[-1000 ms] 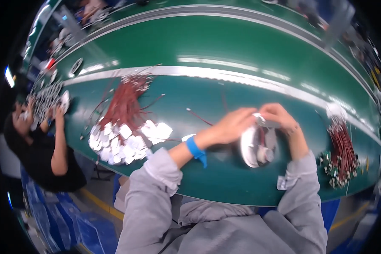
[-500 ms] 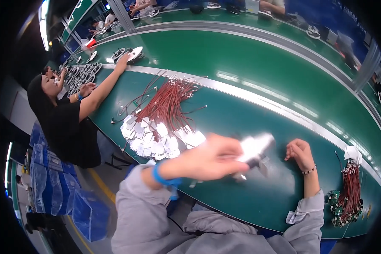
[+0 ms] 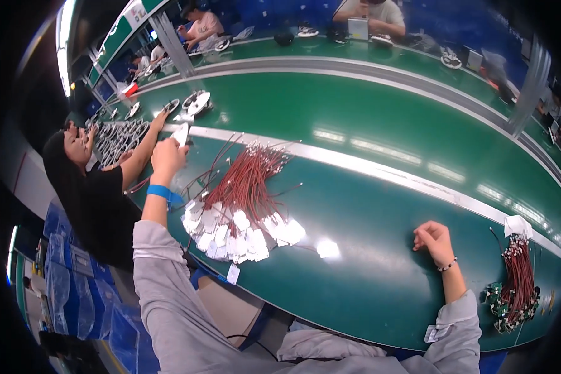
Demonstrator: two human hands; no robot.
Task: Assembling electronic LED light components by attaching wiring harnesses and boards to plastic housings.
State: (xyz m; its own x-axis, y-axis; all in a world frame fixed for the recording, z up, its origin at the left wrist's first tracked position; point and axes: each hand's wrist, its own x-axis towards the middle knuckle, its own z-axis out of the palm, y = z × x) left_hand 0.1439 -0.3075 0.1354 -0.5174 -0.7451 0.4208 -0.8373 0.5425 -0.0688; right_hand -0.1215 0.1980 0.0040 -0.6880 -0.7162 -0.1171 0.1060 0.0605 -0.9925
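Observation:
My left hand (image 3: 167, 158) reaches out to the far left, its fingers closed on a white flat part (image 3: 181, 134) at the edge of the green belt. The fingers hide much of that part, so its exact kind does not show. My right hand (image 3: 435, 242) rests on the green table (image 3: 368, 274) at the right, fingers curled in, with nothing visible in them. Between my hands lies a heap of red-brown wire harnesses (image 3: 249, 181), white flat pieces (image 3: 230, 235) bunched at its near end. One white piece (image 3: 328, 249) lies apart, shining in the light.
A second bundle of red wires (image 3: 518, 268) with green circuit boards (image 3: 502, 311) lies at the far right. A co-worker's arm (image 3: 140, 156) reaches beside my left hand toward round white-and-black assemblies (image 3: 196, 103). The long green belt (image 3: 330, 100) runs beyond a pale rail (image 3: 380, 167).
My left hand has swung from the middle of the table to the far left, carrying the white part. The right hand stays in place, fingers curled. The view has tilted slightly up.

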